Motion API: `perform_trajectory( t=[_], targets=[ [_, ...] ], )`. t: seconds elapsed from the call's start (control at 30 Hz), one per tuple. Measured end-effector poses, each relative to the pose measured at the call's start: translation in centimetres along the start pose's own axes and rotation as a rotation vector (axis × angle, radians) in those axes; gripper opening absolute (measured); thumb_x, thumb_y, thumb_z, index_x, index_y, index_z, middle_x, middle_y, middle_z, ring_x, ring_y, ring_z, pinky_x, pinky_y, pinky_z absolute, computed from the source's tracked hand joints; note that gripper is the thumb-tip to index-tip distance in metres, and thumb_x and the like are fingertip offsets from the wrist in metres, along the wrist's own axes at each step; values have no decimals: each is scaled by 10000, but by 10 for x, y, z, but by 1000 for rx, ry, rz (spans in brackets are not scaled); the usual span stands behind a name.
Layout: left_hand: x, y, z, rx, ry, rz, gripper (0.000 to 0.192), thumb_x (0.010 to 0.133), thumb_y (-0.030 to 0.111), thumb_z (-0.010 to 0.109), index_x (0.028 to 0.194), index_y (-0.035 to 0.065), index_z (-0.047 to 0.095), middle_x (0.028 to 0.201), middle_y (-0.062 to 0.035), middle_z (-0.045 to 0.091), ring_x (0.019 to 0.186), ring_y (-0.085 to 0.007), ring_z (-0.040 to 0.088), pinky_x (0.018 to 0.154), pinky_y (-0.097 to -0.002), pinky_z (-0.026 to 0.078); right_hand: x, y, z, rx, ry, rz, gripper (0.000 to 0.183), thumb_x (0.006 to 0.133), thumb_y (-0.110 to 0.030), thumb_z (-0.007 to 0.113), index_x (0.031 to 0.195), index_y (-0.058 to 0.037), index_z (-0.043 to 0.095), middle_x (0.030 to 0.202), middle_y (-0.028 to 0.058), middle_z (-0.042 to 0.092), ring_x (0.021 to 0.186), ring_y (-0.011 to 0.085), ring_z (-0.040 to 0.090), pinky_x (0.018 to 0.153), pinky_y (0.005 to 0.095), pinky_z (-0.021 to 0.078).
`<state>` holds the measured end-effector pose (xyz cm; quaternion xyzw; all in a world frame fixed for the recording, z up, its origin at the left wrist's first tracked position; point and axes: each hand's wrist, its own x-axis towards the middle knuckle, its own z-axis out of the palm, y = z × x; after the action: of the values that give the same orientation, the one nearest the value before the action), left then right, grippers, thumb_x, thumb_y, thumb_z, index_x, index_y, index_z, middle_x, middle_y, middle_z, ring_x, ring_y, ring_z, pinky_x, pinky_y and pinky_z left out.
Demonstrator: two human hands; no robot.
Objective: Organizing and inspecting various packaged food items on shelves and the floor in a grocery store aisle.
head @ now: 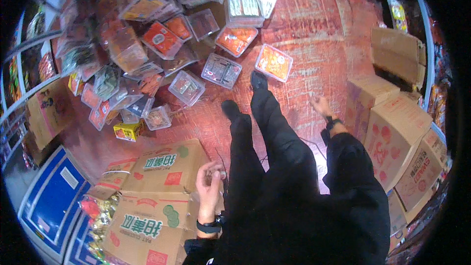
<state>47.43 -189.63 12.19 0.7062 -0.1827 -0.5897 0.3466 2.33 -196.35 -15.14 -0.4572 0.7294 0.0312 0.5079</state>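
Observation:
My left hand [209,183] hangs beside the stacked cardboard cartons, its fingers loosely curled and apart. A small pale spot shows near its fingertips, too small to make out. Over the red, worn floor, my right hand [321,105] is held out to the side, slightly blurred, with nothing visible in it. Both wrists wear dark bands. Ahead of my feet lie clear plastic boxes of packaged snacks: one with orange packs [274,62] by my shoe [259,80], a dark one [221,70], and another with green-and-white packs [245,10].
A jumbled heap of packs and boxes [125,48] spreads at upper left, a yellow carton [128,131] at its near edge. Printed cartons [165,169] and blue bins [55,191] stand at left. More cardboard cartons [397,136] line the right, before stocked shelves [438,95].

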Motion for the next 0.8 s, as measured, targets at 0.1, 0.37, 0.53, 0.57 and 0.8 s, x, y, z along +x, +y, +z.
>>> perform_trajectory(
  t=[0.1,0.37,0.53,0.57,0.8],
  targets=[
    [-6,-4,-18,116,-40,129,230,812,37,521,1038,-1,497,952,-63,562,903,-130,522,827,-261,403,-63,-29,-16,173,5,-34,284,760,-184,578,948,28,572,775,118,611,701,177,576,635,313,464],
    [-9,-55,-31,6,119,172,191,813,53,537,997,3,522,945,-68,573,893,-128,536,798,-259,423,-106,-113,-22,-102,-36,-168,246,795,-145,568,978,16,536,875,87,599,796,141,571,682,275,462],
    [40,-74,-4,119,-80,125,159,799,41,545,954,8,537,879,-20,561,810,-100,523,745,-239,424,6,-58,21,-229,-468,-240,300,771,-204,589,947,29,520,887,108,603,812,161,563,710,303,453],
    [70,-72,2,211,-190,116,143,798,47,548,936,11,543,866,-14,558,795,-94,519,729,-234,423,20,-64,25,-282,-428,-241,312,763,-222,596,934,27,519,875,104,599,790,164,559,700,302,452],
    [305,-171,79,558,-434,33,240,812,126,562,1008,-9,532,910,-41,566,804,-108,524,694,-242,435,154,-43,77,116,61,-179,366,765,-230,633,1006,18,513,859,94,598,743,143,579,619,294,496]
  ],
)
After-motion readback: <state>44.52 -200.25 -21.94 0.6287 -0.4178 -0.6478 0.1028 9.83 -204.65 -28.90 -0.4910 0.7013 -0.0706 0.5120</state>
